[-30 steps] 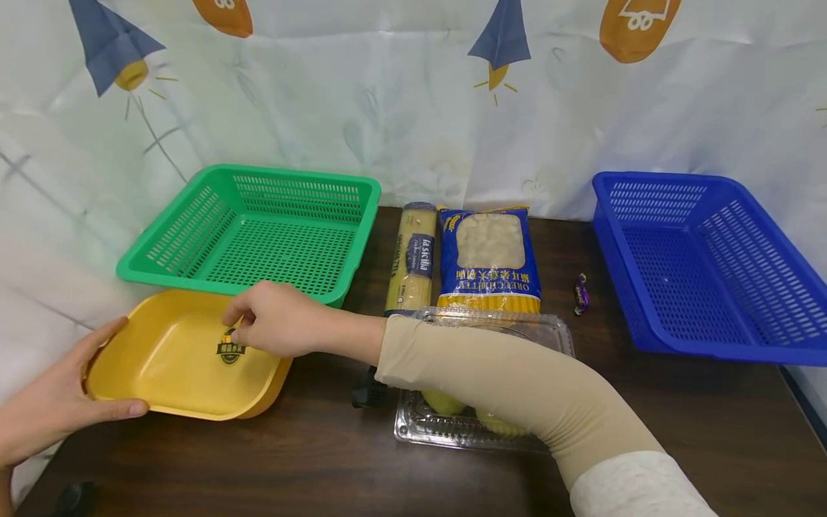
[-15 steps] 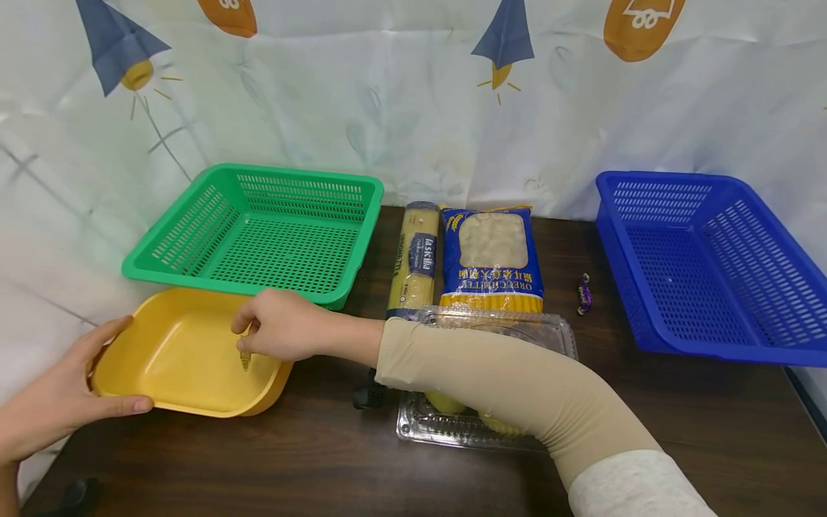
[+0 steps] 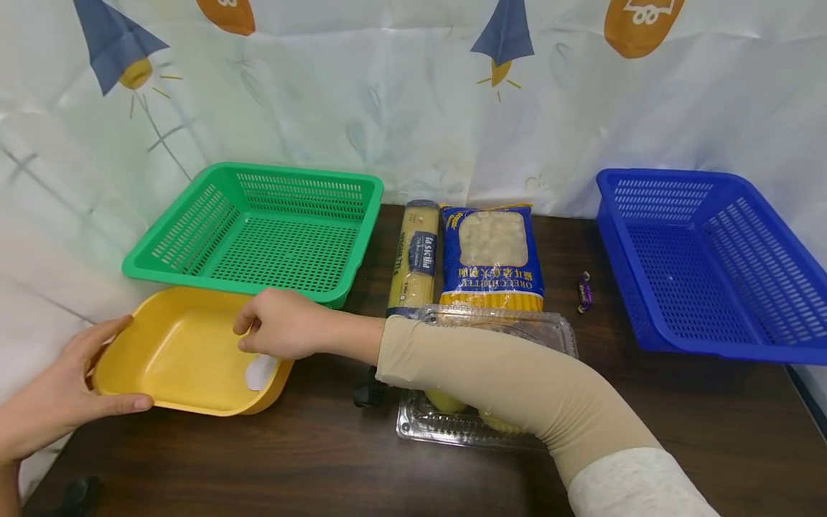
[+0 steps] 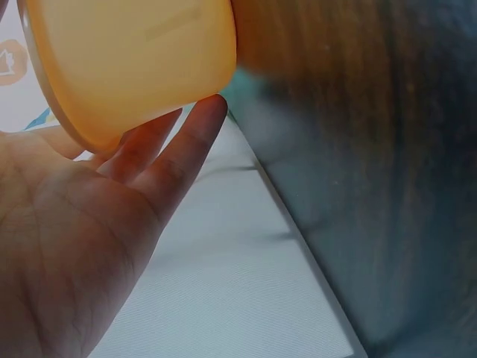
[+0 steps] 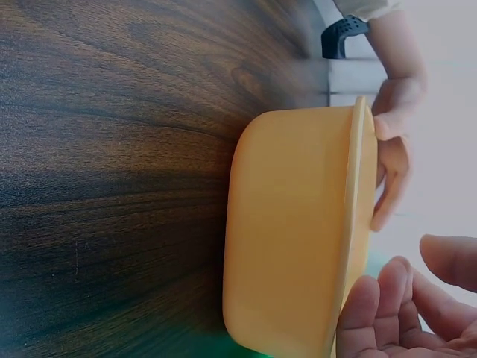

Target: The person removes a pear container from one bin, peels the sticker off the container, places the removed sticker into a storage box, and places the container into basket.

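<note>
My left hand (image 3: 61, 391) grips the left end of a yellow plastic basin (image 3: 187, 352), thumb along the near rim and fingers at the outer wall. In the left wrist view the fingers (image 4: 195, 138) lie against the basin's outside. Over the basin's right side hovers my right hand (image 3: 284, 323), its fingers bent. The right wrist view shows its thumb (image 5: 451, 257) apart from the fingers, nothing visible between them. Below that hand, inside the basin, lies a small flat piece (image 3: 260, 372), white side showing and partly covered by the hand.
A green basket (image 3: 284, 251) stands behind the basin, a blue basket (image 3: 704, 280) at the right. Between them are a spaghetti pack (image 3: 416, 251), a blue orecchiette bag (image 3: 492, 248) and a purple-wrapped candy (image 3: 584, 293). The right forearm crosses a clear plastic box (image 3: 452, 429) with yellow-green contents.
The flat piece first showed a black and yellow logo, then hung tilted at the right fingertips. It now lies white side up, let go by the right hand. The left hand keeps its grip.
</note>
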A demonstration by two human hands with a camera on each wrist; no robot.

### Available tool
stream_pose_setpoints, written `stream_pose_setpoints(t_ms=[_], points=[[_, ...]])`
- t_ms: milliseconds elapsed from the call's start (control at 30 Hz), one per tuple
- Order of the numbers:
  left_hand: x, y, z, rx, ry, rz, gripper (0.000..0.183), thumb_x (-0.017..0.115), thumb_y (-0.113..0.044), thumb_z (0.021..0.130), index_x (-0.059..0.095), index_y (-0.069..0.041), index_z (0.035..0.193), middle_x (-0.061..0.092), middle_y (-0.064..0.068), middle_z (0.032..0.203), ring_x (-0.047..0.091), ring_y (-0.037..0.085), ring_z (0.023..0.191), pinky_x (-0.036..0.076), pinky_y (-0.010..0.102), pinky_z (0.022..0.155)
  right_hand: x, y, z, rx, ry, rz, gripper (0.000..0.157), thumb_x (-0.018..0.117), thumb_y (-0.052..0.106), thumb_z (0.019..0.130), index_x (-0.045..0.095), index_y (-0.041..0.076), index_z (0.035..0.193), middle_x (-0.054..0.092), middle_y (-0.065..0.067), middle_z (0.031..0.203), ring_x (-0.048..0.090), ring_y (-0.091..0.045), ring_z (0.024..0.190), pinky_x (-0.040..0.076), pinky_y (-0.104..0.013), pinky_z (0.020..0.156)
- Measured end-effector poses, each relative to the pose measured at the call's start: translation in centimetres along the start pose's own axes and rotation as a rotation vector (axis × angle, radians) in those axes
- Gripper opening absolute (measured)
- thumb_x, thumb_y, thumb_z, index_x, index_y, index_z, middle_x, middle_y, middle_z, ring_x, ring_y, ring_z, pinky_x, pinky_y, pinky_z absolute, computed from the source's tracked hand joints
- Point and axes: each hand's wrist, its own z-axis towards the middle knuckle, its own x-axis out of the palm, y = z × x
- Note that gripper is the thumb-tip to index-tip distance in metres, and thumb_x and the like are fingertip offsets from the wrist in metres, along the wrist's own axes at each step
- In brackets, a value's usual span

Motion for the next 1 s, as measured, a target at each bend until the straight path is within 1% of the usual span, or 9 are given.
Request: stream_pose_setpoints(t_ms=[300, 333, 467, 533, 633, 733, 833, 900, 1000], points=[[-0.5, -0.4, 0.2, -0.027, 0.053, 0.013, 0.124, 0.089, -0.024, 0.095, -0.004, 0.001, 0.173, 0.0, 0.05, 0.165, 0.019, 0.069, 0.135, 0.025, 0.002, 0.077, -0.6, -0.1, -0.8, -0.002, 0.014, 0.025, 0.03, 0.071, 0.022, 0.109, 0.076, 0.015, 0.138, 0.072, 0.013, 0.117, 0.058, 0.006, 0.096, 0.049, -0.01, 0.08], [-0.5, -0.6, 0.2, -0.033, 0.061, 0.013, 0.124, 0.088, -0.024, 0.096, -0.006, 0.002, 0.173, 0.0, 0.05, 0.165, 0.019, 0.069, 0.135, 0.032, 0.005, 0.088, -0.7, -0.1, -1.0, -0.008, 0.015, 0.024, 0.03, 0.071, 0.022, 0.109, 0.076, 0.015, 0.138, 0.072, 0.013, 0.117, 0.058, 0.006, 0.097, 0.048, -0.009, 0.081], [-0.8, -1.0, 0.4, -0.045, 0.079, 0.034, 0.126, 0.087, -0.025, 0.097, -0.011, 0.004, 0.171, 0.003, 0.052, 0.162, 0.022, 0.07, 0.132, 0.043, 0.053, 0.103, -1.2, -0.3, -1.9, -0.034, 0.028, 0.02, 0.031, 0.07, 0.023, 0.109, 0.075, 0.014, 0.138, 0.072, 0.013, 0.12, 0.058, 0.006, 0.099, 0.047, -0.009, 0.084], [-0.8, -1.1, 0.4, -0.034, 0.062, 0.039, 0.126, 0.087, -0.023, 0.096, -0.011, 0.005, 0.17, 0.004, 0.052, 0.163, 0.022, 0.07, 0.132, 0.041, 0.053, 0.105, -1.7, -0.5, -2.4, -0.043, 0.029, 0.023, 0.031, 0.07, 0.024, 0.11, 0.075, 0.014, 0.139, 0.072, 0.012, 0.122, 0.058, 0.006, 0.101, 0.047, -0.009, 0.085], [-0.6, -1.1, 0.4, -0.002, 0.016, 0.043, 0.127, 0.088, -0.021, 0.095, -0.01, 0.003, 0.172, 0.003, 0.05, 0.166, 0.019, 0.07, 0.137, 0.03, 0.014, 0.098, -2.6, -0.9, -3.4, -0.057, 0.021, 0.04, 0.031, 0.068, 0.026, 0.111, 0.076, 0.013, 0.138, 0.072, 0.011, 0.122, 0.059, 0.003, 0.104, 0.049, -0.012, 0.086], [-0.5, -1.2, 0.4, 0.024, -0.016, 0.032, 0.125, 0.087, -0.02, 0.096, -0.01, 0.001, 0.172, -0.003, 0.046, 0.17, 0.011, 0.072, 0.145, 0.013, 0.004, 0.1, -3.6, -1.3, -4.6, -0.083, 0.004, 0.05, 0.031, 0.066, 0.027, 0.112, 0.076, 0.011, 0.137, 0.072, 0.01, 0.122, 0.06, 0.002, 0.106, 0.05, -0.014, 0.088], [-0.7, -1.8, 0.5, 0.032, -0.026, 0.045, 0.122, 0.084, -0.022, 0.098, -0.009, 0.0, 0.173, -0.007, 0.044, 0.171, 0.007, 0.074, 0.146, 0.019, 0.041, 0.124, -4.6, -1.6, -5.9, -0.102, -0.023, 0.058, 0.031, 0.065, 0.026, 0.112, 0.076, 0.011, 0.136, 0.072, 0.011, 0.119, 0.061, -0.001, 0.105, 0.05, -0.015, 0.088], [-0.9, -2.4, 0.6, 0.025, -0.024, 0.069, 0.117, 0.08, -0.025, 0.102, -0.01, 0.001, 0.172, -0.01, 0.045, 0.171, 0.01, 0.076, 0.142, 0.02, 0.072, 0.112, -5.1, -1.7, -7.0, -0.105, -0.048, 0.066, 0.03, 0.065, 0.026, 0.113, 0.076, 0.011, 0.136, 0.072, 0.011, 0.115, 0.062, -0.005, 0.102, 0.051, -0.017, 0.087], [-1.2, -3.6, 0.8, 0.036, -0.035, 0.091, 0.107, 0.071, -0.026, 0.108, -0.01, 0.003, 0.171, -0.013, 0.045, 0.17, 0.011, 0.078, 0.139, 0.02, 0.086, 0.097, -6.0, -1.5, -8.6, -0.081, -0.076, 0.081, 0.03, 0.065, 0.027, 0.113, 0.076, 0.014, 0.136, 0.071, 0.011, 0.105, 0.061, -0.007, 0.096, 0.052, -0.02, 0.085]])
